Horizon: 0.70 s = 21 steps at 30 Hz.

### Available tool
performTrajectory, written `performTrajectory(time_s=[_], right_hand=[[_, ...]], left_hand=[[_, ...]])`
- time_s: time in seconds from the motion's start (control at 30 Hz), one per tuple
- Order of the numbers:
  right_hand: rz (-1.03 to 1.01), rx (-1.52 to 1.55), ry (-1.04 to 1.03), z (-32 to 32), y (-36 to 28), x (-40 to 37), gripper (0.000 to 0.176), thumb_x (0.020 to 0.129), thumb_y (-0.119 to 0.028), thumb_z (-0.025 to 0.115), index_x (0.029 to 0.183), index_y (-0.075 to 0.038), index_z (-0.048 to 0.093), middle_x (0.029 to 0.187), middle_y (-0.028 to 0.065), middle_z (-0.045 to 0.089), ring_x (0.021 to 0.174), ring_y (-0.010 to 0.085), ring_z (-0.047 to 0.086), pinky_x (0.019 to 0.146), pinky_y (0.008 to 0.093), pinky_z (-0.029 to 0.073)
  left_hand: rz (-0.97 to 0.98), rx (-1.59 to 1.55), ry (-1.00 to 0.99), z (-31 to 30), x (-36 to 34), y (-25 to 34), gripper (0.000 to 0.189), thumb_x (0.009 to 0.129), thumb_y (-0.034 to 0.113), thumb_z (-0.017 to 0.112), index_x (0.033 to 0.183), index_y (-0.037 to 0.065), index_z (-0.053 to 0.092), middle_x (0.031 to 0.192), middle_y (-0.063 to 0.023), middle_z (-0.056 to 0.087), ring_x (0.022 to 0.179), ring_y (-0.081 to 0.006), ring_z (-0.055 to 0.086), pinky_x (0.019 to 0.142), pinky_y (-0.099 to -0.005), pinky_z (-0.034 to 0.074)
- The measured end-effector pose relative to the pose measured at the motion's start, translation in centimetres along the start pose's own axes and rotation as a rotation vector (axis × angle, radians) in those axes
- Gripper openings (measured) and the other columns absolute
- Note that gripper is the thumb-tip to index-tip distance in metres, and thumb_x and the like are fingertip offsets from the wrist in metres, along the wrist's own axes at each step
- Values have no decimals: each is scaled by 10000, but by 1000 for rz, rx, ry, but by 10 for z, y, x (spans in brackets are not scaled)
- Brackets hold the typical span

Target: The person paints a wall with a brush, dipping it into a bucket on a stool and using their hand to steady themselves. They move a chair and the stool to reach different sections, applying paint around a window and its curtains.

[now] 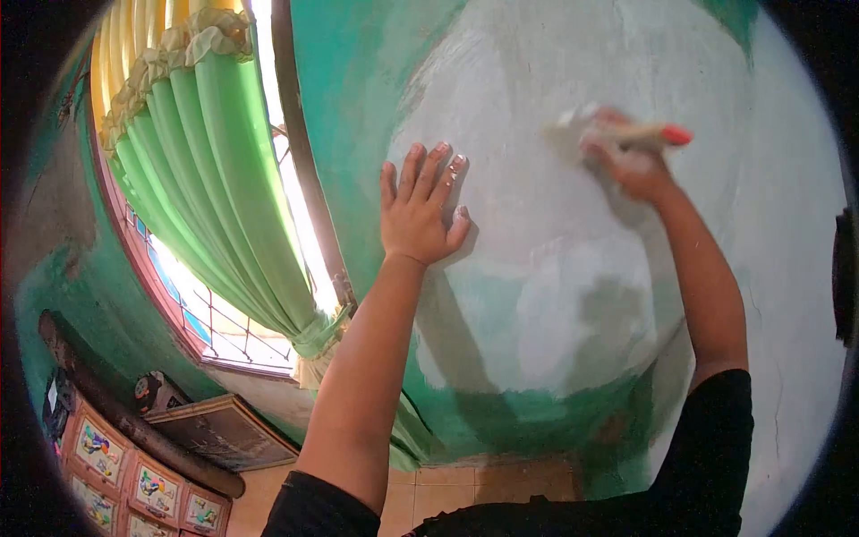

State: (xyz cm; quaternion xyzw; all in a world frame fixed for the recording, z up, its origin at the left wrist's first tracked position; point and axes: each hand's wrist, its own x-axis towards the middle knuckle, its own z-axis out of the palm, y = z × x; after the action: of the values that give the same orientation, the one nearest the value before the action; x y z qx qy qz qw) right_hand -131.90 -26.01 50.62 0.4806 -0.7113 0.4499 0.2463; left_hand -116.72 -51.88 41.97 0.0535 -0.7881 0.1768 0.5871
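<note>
My left hand [420,210] lies flat on the wall, fingers spread, with whitish smears on the fingertips. Higher up and to the right, my right hand [631,166] is closed around a paintbrush [646,134] that has a pale handle with a red end. Motion blurs the brush, and its bristle end points left against the wall. White paint marks the right hand too. The wall [510,192] carries a broad whitish patch over green, with green showing along its left side and bottom.
At the left, a green curtain [210,170] is tied back beside a barred window [242,340]. Lower left stand a cabinet with pictured drawers [157,488], a framed board [224,434] and a dark rolled item [201,474]. Floor tiles [443,497] show below the wall.
</note>
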Motion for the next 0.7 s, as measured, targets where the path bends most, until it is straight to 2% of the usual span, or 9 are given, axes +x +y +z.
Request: performTrajectory(time_s=[0.17,0.2,0.27,0.3,0.4,0.47,0.57,0.67,0.7], right_hand=[[-517,-147,363,-5,20,0,254,883,-142,610,1115,-38,607,1070,99,642,950,184,619,864,298,495],[-480,-354,313,16,36,-16,245,876,-103,592,1113,-49,620,1096,142,642,1001,237,629,887,323,500],[-883,-495,-19,43,34,-61,303,849,-179,631,1129,-64,618,1138,167,621,1093,309,591,914,387,491],[-493,-514,-301,68,38,-87,367,839,-258,624,1169,-99,593,1196,158,595,1123,314,573,908,397,492],[-991,-684,-666,64,44,-98,429,930,-303,453,1352,-228,439,1339,176,481,1175,292,530,946,393,452],[-704,-103,-617,37,54,-72,396,894,-237,502,1289,-219,522,1296,155,531,1132,285,561,945,381,455],[-298,-4,76,-11,63,-16,361,907,-286,577,1190,-62,583,1147,85,639,1020,181,615,920,291,461],[-367,-139,727,-57,69,13,302,891,-232,597,1149,-75,606,1156,75,633,1005,202,625,892,271,477],[-363,-145,728,-53,79,8,302,891,-232,597,1149,-75,606,1156,75,633,1005,202,625,892,271,477]], left_hand=[[2,28,-7,0,0,1,656,717,341,536,1360,255,438,1467,6,337,1401,-238,211,1135,-503,88],[1,29,-7,0,0,2,655,721,342,534,1362,250,436,1465,0,340,1400,-244,213,1134,-504,87],[7,26,-14,-1,1,3,655,724,344,532,1364,245,434,1463,-6,342,1398,-251,215,1132,-506,87],[7,44,-14,-1,1,3,656,723,343,531,1363,238,435,1461,-13,345,1396,-256,219,1130,-509,90],[32,61,-20,0,0,4,660,720,344,527,1362,219,436,1454,-32,353,1389,-273,231,1122,-518,100],[28,90,16,3,1,5,661,721,357,520,1361,214,436,1455,-34,352,1388,-283,230,1118,-523,100],[20,130,-22,1,3,7,656,734,382,498,1364,215,430,1460,-38,344,1388,-291,228,1116,-527,100],[17,135,-23,5,2,8,668,752,390,481,1389,213,393,1470,-37,328,1393,-290,220,1119,-525,84],[19,145,-12,7,2,7,666,760,394,475,1393,208,385,1471,-38,325,1394,-288,217,1120,-526,74]])
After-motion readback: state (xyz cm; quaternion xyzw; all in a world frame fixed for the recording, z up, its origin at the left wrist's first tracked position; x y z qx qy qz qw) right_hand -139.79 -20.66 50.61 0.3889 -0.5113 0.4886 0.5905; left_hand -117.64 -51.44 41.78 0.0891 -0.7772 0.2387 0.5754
